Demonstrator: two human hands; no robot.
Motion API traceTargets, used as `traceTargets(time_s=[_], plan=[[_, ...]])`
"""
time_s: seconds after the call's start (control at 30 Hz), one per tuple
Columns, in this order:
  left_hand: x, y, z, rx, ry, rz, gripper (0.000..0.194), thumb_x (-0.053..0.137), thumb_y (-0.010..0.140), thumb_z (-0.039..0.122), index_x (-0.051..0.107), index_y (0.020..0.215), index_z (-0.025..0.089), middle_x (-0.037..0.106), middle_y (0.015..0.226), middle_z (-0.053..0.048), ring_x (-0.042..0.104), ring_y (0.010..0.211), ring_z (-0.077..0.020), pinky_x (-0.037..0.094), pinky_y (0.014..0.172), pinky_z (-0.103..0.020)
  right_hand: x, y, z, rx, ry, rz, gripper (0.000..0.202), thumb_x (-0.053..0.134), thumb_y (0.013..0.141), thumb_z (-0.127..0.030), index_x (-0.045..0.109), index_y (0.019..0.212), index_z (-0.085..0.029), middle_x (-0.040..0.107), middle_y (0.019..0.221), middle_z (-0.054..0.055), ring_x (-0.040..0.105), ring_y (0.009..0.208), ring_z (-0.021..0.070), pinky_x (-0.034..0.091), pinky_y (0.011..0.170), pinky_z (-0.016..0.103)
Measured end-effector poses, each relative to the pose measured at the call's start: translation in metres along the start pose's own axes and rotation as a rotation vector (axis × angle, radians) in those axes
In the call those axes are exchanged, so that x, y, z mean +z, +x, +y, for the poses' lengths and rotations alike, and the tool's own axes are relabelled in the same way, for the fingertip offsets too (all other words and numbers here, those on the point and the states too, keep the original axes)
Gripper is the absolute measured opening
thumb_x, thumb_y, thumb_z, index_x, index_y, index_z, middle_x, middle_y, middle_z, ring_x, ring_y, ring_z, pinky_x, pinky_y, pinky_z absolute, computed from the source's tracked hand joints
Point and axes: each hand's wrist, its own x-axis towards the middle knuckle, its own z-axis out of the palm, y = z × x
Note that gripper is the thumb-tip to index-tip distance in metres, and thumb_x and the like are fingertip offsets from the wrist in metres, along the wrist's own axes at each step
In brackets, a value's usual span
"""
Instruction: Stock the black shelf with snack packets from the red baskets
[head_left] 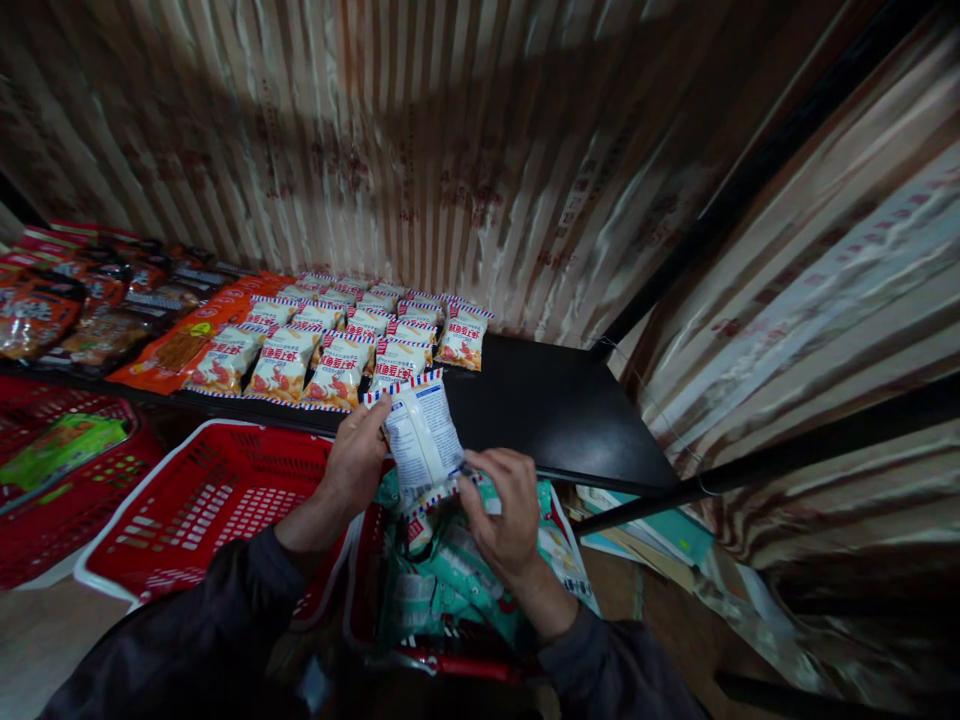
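Observation:
A small white snack bag (pixel 424 437), its printed back and centre seam facing me, is held above a red basket (pixel 480 665). My left hand (pixel 355 458) pinches its upper left corner. At its lower right corner, my right hand (pixel 504 508) has its thumb and forefinger closed on the edge. Green snack bags (pixel 465 575) fill much of the basket below. Behind the held bag, rows of white snack bags with red lettering (pixel 281 362) stand on a black shelf (pixel 559 410).
Orange packs (pixel 180 345) and dark brown packs (pixel 97 335) lie at the shelf's left. Below are another red basket (pixel 217 500) and one with a green pack (pixel 64 455). A black post (pixel 750 185) and striped sheeting (pixel 450 150) surround the shelf.

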Motion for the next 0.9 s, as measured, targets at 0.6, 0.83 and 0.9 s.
traceTargets(time_s=[0.6,0.83,0.9], plan=[[0.005,0.001,0.013,-0.062,-0.034,0.055,0.010,0.056,0.073,0.028,0.060,0.069,0.020,0.068,0.074,-0.005,0.063,0.081,-0.0239,0.051,0.068,-0.032,0.013,-0.002,0.008,0.898,0.828,-0.244,0.034,0.066,0.074,-0.041,0.059,0.100,-0.020,0.065,0.082,0.001,0.056,0.063,0.0124,0.045,0.055,0.024],[-0.009,0.007,0.003,0.143,0.294,0.097,0.011,0.061,0.066,0.022,0.065,0.076,0.020,0.070,0.086,-0.005,0.058,0.101,-0.0258,0.048,0.081,-0.031,0.017,-0.002,0.005,0.898,0.879,-0.194,0.032,0.070,0.071,-0.038,0.057,0.096,-0.021,0.062,0.070,-0.003,0.053,0.056,0.0099,0.042,0.052,0.021],[-0.015,0.011,0.002,0.168,0.377,0.101,0.015,0.064,0.063,0.022,0.066,0.077,0.020,0.070,0.089,-0.006,0.056,0.104,-0.0264,0.047,0.083,-0.030,0.016,-0.001,0.006,0.892,0.863,-0.168,0.031,0.071,0.070,-0.038,0.058,0.093,-0.021,0.062,0.068,-0.003,0.054,0.058,0.0107,0.044,0.053,0.021]])
